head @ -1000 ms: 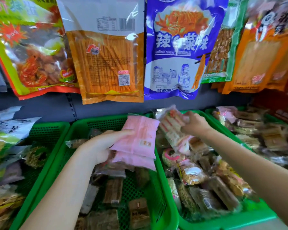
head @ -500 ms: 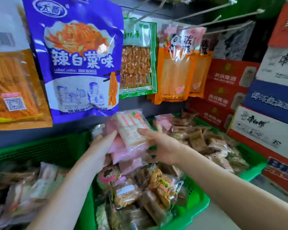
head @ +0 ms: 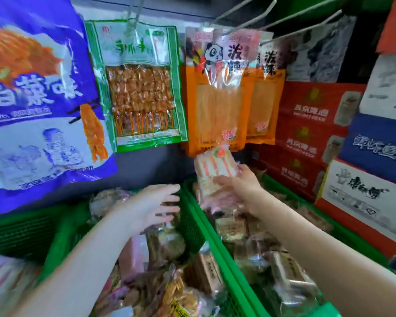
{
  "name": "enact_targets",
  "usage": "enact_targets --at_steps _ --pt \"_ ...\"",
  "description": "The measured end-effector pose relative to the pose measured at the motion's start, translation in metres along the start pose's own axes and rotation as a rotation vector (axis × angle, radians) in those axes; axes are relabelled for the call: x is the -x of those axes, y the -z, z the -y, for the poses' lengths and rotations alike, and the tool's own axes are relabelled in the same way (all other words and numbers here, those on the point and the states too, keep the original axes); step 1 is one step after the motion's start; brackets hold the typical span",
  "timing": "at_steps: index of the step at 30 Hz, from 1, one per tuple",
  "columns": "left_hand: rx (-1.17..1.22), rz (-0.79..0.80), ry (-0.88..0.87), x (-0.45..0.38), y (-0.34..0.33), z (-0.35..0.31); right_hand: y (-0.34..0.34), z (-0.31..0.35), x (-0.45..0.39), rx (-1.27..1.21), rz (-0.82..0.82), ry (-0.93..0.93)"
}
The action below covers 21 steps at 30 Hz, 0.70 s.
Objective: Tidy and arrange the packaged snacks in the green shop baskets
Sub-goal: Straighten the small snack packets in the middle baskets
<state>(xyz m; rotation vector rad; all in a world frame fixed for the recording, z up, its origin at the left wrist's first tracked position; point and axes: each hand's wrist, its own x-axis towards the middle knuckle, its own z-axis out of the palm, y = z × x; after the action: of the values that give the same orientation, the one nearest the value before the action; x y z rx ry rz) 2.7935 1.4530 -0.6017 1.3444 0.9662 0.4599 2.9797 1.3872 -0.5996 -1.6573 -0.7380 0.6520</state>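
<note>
My right hand (head: pixel 240 191) grips a small stack of packs, a clear one with orange-striped white sticks (head: pixel 215 170) on top and pinkish ones beneath, held above the right green basket (head: pixel 217 245). My left hand (head: pixel 151 207) hovers with fingers spread and nothing in it over the middle green basket (head: pixel 188 223), just left of the divide between the two baskets. Both baskets are full of several small wrapped snacks in clear and brown packaging. A pink pack (head: pixel 133 252) lies in the middle basket under my left forearm.
Large snack bags hang from hooks above the baskets: a purple one (head: pixel 39 99), a green-edged one (head: pixel 137 88) and orange panda ones (head: pixel 222 94). Stacked red, white and blue cartons (head: pixel 352 143) wall off the right side. Another green basket (head: pixel 16 234) sits at the left.
The view has swung right. My left hand has let go of the pink packs, and the right hand now carries the stack alone, moved right over the right basket.
</note>
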Motion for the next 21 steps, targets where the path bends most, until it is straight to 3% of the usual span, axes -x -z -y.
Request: enact_targets --at_steps 3,7,9,12,15,18,20,21 --pt "-0.176 -0.105 -0.112 -0.018 -0.012 -0.003 -0.013 -0.017 -0.050 0.469 -0.004 0.083" --pt "-0.608 -0.137 -0.306 -0.038 -0.020 0.002 -0.041 -0.044 -0.062 1.048 0.031 -0.014" --pt "-0.755 -0.099 -0.339 -0.047 -0.024 0.008 -0.039 -0.044 -0.061 1.116 0.065 -0.034" --pt "-0.835 -0.080 -0.376 -0.052 -0.034 0.013 -0.009 -0.025 -0.054 0.942 0.289 0.014" --pt "-0.849 -0.129 -0.474 -0.051 -0.045 0.012 0.053 -0.004 -0.041 0.813 0.233 0.166" --pt "-0.865 -0.099 -0.553 -0.042 -0.063 0.015 0.104 -0.011 -0.036 1.087 0.326 -0.012" --pt "-0.857 0.014 -0.514 -0.035 -0.079 0.023 0.106 -0.034 -0.028 1.191 0.480 -0.166" --pt "-0.849 0.076 -0.468 -0.031 -0.087 0.027 0.099 -0.045 -0.023 1.224 0.483 -0.146"
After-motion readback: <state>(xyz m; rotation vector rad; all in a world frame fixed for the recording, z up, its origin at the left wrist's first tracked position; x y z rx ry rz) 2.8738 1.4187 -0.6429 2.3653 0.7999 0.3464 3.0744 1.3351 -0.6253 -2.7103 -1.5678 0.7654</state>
